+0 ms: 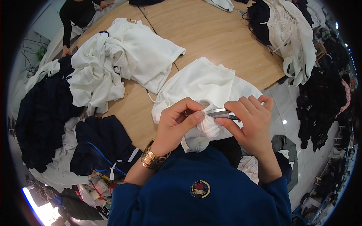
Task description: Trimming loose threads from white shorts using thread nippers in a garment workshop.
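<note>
A white garment [198,81] lies spread over the table edge and onto my lap. My left hand [181,118] pinches a bunched, ribbed part of it, perhaps a cuff, between thumb and fingers. In my right hand [249,118] is a pair of small metal thread snips [219,112] with dark blue handles. The blade tips point left and reach the fabric right beside my left fingertips. Whether the blades touch a thread is too small to tell.
White garments [132,49] are heaped on the wooden table [203,34] at the left. Dark navy clothes [102,143] hang over its near left edge. Another white and navy pile [290,34] stands at the far right. A person in black [77,19] is at the far left.
</note>
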Demonstrator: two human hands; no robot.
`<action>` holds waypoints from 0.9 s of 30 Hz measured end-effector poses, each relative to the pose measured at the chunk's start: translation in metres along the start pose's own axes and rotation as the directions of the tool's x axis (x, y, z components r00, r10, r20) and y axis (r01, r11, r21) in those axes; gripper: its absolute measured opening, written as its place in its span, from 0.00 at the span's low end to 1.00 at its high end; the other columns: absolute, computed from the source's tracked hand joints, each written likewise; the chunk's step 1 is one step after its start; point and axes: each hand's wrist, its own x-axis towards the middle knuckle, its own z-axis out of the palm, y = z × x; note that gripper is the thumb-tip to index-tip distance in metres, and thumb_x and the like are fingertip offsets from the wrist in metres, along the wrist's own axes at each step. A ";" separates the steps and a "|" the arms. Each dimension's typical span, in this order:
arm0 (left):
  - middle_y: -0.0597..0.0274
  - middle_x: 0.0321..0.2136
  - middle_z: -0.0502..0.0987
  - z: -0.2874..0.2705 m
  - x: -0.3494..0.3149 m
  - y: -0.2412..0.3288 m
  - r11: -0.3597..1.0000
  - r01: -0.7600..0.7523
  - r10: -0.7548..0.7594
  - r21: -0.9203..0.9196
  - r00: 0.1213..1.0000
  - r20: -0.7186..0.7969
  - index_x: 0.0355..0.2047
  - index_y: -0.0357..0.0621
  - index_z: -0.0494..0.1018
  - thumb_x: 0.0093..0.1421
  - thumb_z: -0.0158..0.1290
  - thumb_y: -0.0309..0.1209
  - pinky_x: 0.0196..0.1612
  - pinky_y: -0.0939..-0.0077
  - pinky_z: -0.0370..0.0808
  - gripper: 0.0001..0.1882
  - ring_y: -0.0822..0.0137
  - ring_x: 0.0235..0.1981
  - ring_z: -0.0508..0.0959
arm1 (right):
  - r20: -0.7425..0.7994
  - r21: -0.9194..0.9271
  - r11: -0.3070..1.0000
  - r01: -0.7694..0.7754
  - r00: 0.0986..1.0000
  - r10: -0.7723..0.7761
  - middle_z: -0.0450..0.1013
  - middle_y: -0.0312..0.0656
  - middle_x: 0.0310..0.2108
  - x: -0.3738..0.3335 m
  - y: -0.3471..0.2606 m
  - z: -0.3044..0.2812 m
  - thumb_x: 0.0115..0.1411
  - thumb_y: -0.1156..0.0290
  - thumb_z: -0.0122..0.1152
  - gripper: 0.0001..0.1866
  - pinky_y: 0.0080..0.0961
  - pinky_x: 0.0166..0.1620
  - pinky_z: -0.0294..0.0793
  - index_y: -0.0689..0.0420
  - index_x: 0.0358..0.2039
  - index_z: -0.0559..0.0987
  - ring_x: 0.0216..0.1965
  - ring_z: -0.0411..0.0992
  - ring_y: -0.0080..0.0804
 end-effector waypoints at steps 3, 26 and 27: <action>0.71 0.29 0.72 -0.001 0.000 0.000 1.000 0.025 -0.025 -0.008 1.000 0.004 0.35 0.36 0.71 0.59 0.51 0.25 0.35 0.88 0.67 0.05 0.83 0.30 0.69 | -0.007 -0.008 1.000 0.004 1.000 -0.004 0.61 0.30 0.17 0.000 0.000 0.001 0.46 0.54 0.64 0.15 0.30 0.34 0.52 0.49 0.26 0.73 0.21 0.61 0.26; 0.59 0.39 0.73 -0.034 0.018 -0.020 0.471 -0.117 -0.092 0.874 0.979 0.181 0.50 0.40 0.66 0.51 0.55 0.26 0.49 0.76 0.66 0.24 0.60 0.43 0.72 | 0.364 0.885 0.036 -0.464 0.739 0.566 0.74 0.34 0.31 -0.010 0.034 0.012 0.46 0.79 0.64 0.15 0.16 0.34 0.67 0.64 0.37 0.76 0.30 0.70 0.22; 0.59 0.37 0.74 -0.046 0.021 -0.033 0.586 -0.068 -0.094 0.808 0.984 0.151 0.46 0.40 0.69 0.51 0.55 0.27 0.46 0.75 0.68 0.21 0.62 0.41 0.73 | 0.356 0.907 -0.032 -0.419 0.728 0.586 0.73 0.33 0.30 -0.007 0.031 0.009 0.46 0.78 0.63 0.15 0.15 0.33 0.67 0.64 0.38 0.76 0.29 0.70 0.21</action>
